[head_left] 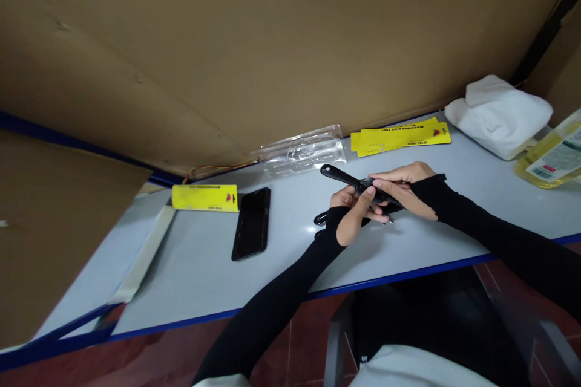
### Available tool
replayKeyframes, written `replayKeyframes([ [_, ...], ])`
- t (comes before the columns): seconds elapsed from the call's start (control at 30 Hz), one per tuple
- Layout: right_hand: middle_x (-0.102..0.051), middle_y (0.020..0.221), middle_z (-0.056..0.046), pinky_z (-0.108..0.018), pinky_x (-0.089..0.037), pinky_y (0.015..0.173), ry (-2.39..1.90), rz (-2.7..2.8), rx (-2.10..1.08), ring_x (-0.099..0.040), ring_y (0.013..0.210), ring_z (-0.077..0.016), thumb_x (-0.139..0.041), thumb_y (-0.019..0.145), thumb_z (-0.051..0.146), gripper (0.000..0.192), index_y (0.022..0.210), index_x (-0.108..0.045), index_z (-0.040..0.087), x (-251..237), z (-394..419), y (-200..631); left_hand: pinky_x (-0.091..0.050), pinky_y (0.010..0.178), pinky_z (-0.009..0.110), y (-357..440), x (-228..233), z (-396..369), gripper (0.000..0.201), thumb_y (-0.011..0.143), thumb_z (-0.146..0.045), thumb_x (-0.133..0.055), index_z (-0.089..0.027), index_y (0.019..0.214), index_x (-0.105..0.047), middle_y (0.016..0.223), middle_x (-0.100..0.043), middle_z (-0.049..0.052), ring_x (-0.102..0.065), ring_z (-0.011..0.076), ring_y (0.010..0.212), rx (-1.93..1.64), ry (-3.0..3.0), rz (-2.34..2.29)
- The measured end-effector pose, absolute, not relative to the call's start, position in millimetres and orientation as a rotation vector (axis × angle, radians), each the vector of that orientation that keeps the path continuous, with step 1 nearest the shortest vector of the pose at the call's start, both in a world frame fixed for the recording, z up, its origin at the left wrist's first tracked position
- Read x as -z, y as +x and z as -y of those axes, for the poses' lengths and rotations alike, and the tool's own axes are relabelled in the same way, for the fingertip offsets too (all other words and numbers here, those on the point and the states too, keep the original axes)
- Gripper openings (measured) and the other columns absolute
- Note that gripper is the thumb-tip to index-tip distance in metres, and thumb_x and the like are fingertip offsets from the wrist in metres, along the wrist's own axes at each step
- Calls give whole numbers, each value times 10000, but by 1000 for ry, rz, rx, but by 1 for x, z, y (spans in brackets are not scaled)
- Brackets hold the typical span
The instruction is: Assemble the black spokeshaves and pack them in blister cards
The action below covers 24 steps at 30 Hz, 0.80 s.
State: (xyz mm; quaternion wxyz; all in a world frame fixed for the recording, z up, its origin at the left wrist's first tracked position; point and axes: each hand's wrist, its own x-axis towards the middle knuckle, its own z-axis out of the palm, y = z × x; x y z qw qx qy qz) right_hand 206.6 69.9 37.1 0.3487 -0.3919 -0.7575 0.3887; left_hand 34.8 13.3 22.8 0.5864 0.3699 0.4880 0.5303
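Observation:
A black spokeshave (341,175) is held above the table between both hands, its handle with a hole at the end pointing up to the left. My left hand (353,211) is closed around its middle from below, the thumb on top. Closed on the same spokeshave, my right hand (408,184) pinches it from the right with thumb and fingers; the palm hides its right end. Under my left hand, another black handle (321,217) shows, probably of further spokeshaves lying on the table. A small metal piece shows just below the hands; I cannot tell what it belongs to.
Yellow cards (403,136) with woodworking tool print and clear plastic blister shells (304,151) lie along the back. Left are another yellow card (204,198) and a black phone (251,224). A white cloth bundle (499,115) and a bottle of yellow liquid (551,154) stand right.

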Motion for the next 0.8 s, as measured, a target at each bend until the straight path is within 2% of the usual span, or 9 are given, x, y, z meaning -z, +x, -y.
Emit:
replayKeyframes([
  [0.13, -468, 509, 47, -249, -319, 515, -1016, 1947, -1048, -344, 511, -90, -670, 921, 479, 389, 1057, -876, 179, -35, -68, 205, -658, 478, 371, 36, -24, -14, 553, 629, -557, -947, -122, 857, -693, 595, -700, 70, -719, 243, 510, -1252, 827, -1196],
  [0.27, -354, 528, 72, -251, -308, 520, -1026, 1916, -1068, -308, 514, -78, -710, 875, 502, 419, 1029, -874, 148, -32, -71, 205, -640, 450, 354, 36, -27, -15, 499, 615, -504, -944, -115, 795, -690, 576, -697, 81, -694, 227, 485, -1238, 791, -1200],
  [0.5, -348, 558, 70, -249, -281, 522, -1022, 1830, -1204, -289, 531, -75, -702, 878, 503, 452, 1080, -863, 132, -32, -71, 204, -615, 416, 338, 37, -28, -15, 539, 642, -609, -906, -141, 714, -648, 570, -695, 89, -680, 220, 473, -1286, 816, -1169],
  [0.8, -337, 554, 76, -256, -283, 514, -1009, 1815, -1261, -281, 527, -81, -701, 900, 513, 442, 1084, -856, 141, -36, -66, 203, -546, 348, 274, 35, -21, -14, 488, 724, -590, -880, -145, 747, -682, 575, -711, 73, -639, 186, 399, -1317, 899, -1241],
])
